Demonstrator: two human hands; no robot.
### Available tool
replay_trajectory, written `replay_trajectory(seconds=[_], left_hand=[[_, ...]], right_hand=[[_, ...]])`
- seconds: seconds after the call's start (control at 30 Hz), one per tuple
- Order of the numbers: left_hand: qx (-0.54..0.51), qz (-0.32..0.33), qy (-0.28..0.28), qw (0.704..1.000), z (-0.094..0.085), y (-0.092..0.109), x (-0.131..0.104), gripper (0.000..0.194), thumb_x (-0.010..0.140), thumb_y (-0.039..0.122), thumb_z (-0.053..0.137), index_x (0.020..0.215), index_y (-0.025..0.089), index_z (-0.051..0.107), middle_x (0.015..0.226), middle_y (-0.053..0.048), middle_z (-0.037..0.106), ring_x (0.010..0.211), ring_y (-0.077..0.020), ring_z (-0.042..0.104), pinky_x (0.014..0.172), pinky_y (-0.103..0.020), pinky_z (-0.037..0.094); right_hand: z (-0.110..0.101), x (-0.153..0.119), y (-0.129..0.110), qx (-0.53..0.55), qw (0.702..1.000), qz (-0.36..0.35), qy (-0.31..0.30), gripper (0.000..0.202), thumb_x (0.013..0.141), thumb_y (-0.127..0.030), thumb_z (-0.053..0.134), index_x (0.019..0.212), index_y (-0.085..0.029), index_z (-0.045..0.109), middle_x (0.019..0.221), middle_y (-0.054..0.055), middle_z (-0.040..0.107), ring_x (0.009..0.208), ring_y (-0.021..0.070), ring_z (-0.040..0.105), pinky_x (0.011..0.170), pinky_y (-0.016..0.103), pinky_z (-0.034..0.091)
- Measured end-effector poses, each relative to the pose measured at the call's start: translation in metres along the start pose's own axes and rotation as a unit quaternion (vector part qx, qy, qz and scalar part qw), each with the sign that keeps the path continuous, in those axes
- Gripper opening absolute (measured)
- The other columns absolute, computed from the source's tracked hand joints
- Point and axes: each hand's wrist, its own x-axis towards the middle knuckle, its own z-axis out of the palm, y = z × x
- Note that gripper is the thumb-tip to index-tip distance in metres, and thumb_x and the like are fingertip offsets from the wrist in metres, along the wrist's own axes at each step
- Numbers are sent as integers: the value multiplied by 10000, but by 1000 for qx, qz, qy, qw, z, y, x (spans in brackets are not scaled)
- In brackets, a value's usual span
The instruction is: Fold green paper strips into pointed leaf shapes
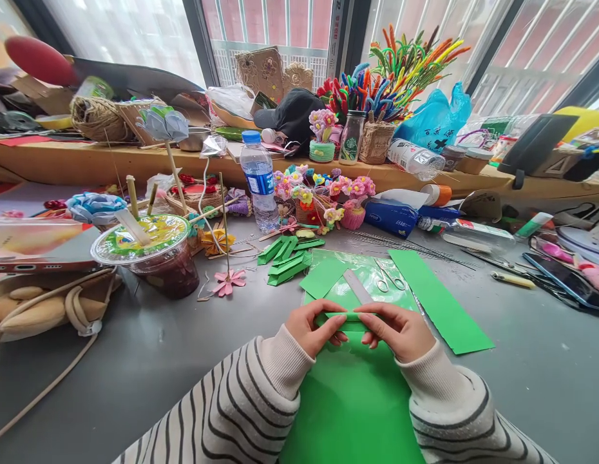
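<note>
Between the fingertips of my left hand (319, 323) and my right hand (397, 327) is a small folded piece of green paper (350, 317). Each hand pinches one end, thumb and index finger pressed on the paper. A larger green sheet (355, 406) lies beneath, running toward me. Just beyond my hands are a flat pale ruler-like strip (358, 287), a pair of scissors (389, 277) and a green paper piece (323, 277). To the right lies a long green paper strip (439, 299). Several folded green paper pieces (290, 261) sit in a pile at the back left.
On the left stand a lidded drink cup (169, 270) and a pink paper flower (228, 282) on a stick. A water bottle (261, 187) stands behind them. Thin wires (410, 248) and a phone (565, 280) lie to the right. Crafts crowd the wooden shelf (217, 169).
</note>
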Motion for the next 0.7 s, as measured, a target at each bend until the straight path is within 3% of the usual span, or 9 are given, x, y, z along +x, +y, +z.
replay_trajectory(seconds=[0.23,0.4,0.47,0.57,0.7], left_hand=[[-8,-20,35,999,1,4,0,244,553,272,616,714,94,573,523,-7,566,461,-133,578,473,-223,479],[-68,5,70,995,0,8,1,601,509,227,658,1018,151,347,540,49,526,398,-110,540,392,-212,443],[-88,5,72,994,-1,10,2,662,495,206,669,1038,148,294,468,81,488,368,-87,499,377,-198,422],[-100,-9,66,993,-1,12,4,525,485,208,672,918,124,386,426,85,460,356,-64,452,382,-194,402],[-72,-20,74,994,3,13,6,269,488,265,659,573,134,440,425,71,421,391,-60,435,396,-195,382]], right_hand=[[0,1,1,-17,1000,11,-3,185,593,-289,600,695,-134,608,569,15,602,437,108,560,437,211,471],[1,-1,1,19,998,50,-23,170,555,-271,634,646,-133,594,554,5,601,508,120,572,498,225,462],[3,-2,2,24,997,61,-31,169,542,-261,645,629,-130,584,540,3,602,511,118,567,508,228,451],[7,-4,2,34,996,73,-39,169,537,-251,650,619,-126,572,526,-2,600,505,110,558,478,209,428],[12,-5,0,61,994,82,-31,148,529,-217,656,604,-135,559,496,-40,577,465,74,538,433,165,398]])
